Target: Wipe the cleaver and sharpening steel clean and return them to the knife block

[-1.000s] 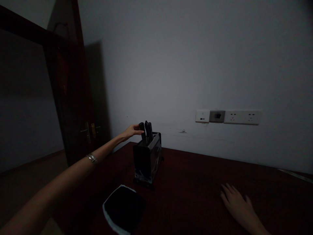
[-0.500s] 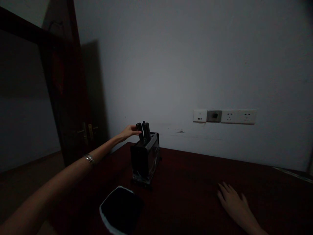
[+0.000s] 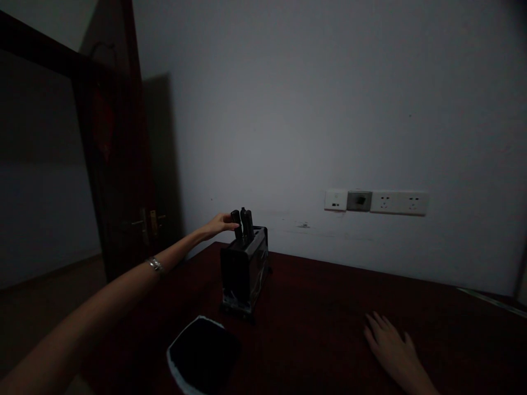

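Observation:
A dark knife block [image 3: 235, 277] with shiny side panels stands upright on the table. Several black handles stick up from its top. My left hand [image 3: 219, 224] reaches out to it, fingers and thumb closed around the leftmost black-handled knife [image 3: 236, 220], whose blade is hidden in the block. My right hand [image 3: 389, 344] lies palm down on the table, fingers a little spread, holding nothing. Nearer to me than the block lies a flat black object with a pale edge [image 3: 202, 354]; its kind is too dark to make out.
The dark red table [image 3: 321, 307] runs up to a grey wall. White sockets and a switch plate [image 3: 376, 202] are set in the wall. At left a dark wooden door [image 3: 119, 164] stands open. A pale strip [image 3: 489, 299] lies along the table's far right edge.
The view has tilted up slightly, so things sit a little lower in the picture. My left hand keeps its hold on the knife handle, and my right hand stays on the table.

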Tool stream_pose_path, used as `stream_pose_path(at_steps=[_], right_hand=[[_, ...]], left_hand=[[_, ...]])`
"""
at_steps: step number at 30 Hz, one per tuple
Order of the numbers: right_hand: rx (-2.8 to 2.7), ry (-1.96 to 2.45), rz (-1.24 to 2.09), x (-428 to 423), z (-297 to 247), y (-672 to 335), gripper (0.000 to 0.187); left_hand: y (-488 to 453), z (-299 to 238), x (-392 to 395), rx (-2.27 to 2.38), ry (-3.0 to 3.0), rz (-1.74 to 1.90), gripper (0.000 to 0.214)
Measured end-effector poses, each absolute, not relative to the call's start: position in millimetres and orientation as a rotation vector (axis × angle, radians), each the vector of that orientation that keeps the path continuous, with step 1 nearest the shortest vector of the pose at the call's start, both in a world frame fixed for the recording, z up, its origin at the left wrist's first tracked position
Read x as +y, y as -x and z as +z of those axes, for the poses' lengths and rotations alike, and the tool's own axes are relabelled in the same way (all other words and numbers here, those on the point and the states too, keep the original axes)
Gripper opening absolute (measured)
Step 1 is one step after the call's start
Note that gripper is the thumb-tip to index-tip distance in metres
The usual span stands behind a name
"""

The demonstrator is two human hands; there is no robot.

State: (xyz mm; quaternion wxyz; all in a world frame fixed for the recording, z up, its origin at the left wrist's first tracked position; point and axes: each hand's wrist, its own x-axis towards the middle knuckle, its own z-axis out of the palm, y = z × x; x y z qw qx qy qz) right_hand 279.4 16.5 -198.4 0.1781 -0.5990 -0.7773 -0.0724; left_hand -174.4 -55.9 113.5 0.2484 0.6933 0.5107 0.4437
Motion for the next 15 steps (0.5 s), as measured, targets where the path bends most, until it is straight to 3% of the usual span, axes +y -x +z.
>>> stream_pose_path(at_steps=[15], right_hand=[[-2.180,1.613,-0.229,18.8,-205.6,-282.1,0.050]], left_hand=[[166.7,122.8,-64.4,1.389,-1.901,1.126,0.031]])
